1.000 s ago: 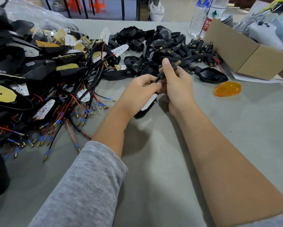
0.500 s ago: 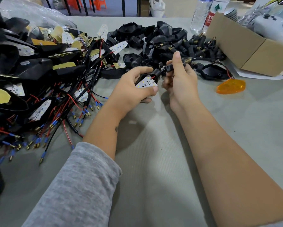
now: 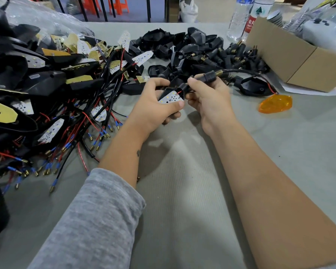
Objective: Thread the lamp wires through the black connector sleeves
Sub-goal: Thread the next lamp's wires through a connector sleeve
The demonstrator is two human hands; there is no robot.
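My left hand (image 3: pixel 155 105) grips a black lamp housing with a white LED board (image 3: pixel 170 98) facing up. A short red wire runs from the board toward my right hand (image 3: pixel 208 96). That hand pinches a black connector sleeve (image 3: pixel 209 76) with a brass threaded tip. A black cable (image 3: pixel 239 71) comes out of the tip and arcs right over the table to a red lead. Both hands are held just above the grey table mat (image 3: pixel 182 181), almost touching each other.
A big heap of wired lamp housings (image 3: pixel 46 90) fills the left side. Loose black sleeves and shells (image 3: pixel 202 51) lie behind the hands. A cardboard box (image 3: pixel 299 59) stands at the right, an orange lens (image 3: pixel 275 104) in front of it, and water bottles (image 3: pixel 247 18) behind.
The lamp housing has turned in my left hand, so its LED board now faces up. The sleeve has slid along the cable to sit close to the housing.
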